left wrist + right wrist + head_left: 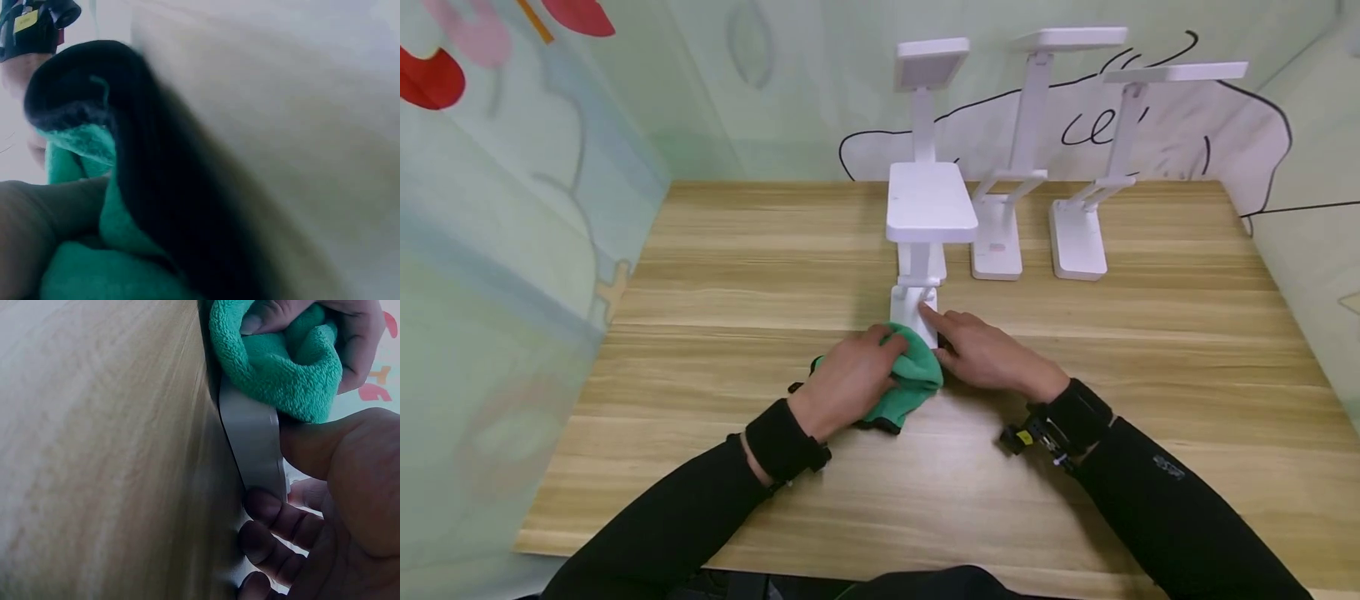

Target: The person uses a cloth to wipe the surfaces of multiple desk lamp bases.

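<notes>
A white desk lamp [931,200] stands upright nearest me, its flat head above its rectangular base [907,310]. My left hand [848,379] grips a bunched green cloth [917,375] with black edging against the front end of that base. In the right wrist view the towel-like cloth [281,375] covers one end of the base [253,440]. My right hand [988,352] holds the base from the right, index finger on its top and thumb at its edge. The left wrist view shows mainly the cloth [119,275] and its dark border.
Behind stand more white lamps: one [922,108] partly hidden by the near lamp, one [997,242] to its right, and another [1078,242] farther right. All are on a wooden table [737,275]. Printed walls [760,100] rise at the back and both sides.
</notes>
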The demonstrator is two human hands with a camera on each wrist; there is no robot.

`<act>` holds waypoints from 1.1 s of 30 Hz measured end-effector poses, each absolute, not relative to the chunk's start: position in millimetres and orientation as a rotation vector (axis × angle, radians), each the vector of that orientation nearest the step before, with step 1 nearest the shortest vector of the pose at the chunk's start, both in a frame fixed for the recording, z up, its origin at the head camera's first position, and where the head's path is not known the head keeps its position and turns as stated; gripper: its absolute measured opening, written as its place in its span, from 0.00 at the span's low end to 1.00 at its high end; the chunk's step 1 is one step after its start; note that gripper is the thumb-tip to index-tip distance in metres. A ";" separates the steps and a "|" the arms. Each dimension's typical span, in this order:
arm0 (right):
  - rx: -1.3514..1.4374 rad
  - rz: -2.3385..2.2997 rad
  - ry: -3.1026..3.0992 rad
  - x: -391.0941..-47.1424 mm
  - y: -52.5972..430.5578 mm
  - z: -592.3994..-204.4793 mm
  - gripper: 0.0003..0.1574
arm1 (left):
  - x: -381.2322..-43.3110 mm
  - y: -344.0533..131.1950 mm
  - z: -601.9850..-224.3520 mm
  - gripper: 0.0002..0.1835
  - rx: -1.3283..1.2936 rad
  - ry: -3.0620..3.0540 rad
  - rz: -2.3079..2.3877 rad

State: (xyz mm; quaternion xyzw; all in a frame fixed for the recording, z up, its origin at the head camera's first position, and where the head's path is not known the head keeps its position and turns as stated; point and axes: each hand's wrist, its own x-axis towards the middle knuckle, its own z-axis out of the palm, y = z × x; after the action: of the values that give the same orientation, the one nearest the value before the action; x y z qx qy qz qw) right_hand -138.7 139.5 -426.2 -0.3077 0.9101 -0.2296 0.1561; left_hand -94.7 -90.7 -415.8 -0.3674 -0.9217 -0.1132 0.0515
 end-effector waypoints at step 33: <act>-1.058 -1.435 2.683 -72.2 113.7 -415.5 0.60 | -86.1 -81.6 -387.8 0.22 -0.276 -2.654 -1.955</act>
State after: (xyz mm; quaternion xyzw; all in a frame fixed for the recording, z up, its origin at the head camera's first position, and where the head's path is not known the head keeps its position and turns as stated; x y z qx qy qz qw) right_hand -72.2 113.7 -415.5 -0.3283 0.8321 -0.4452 -0.0398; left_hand -86.1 -81.6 -387.8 -0.0831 -0.7996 -0.5890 -0.0829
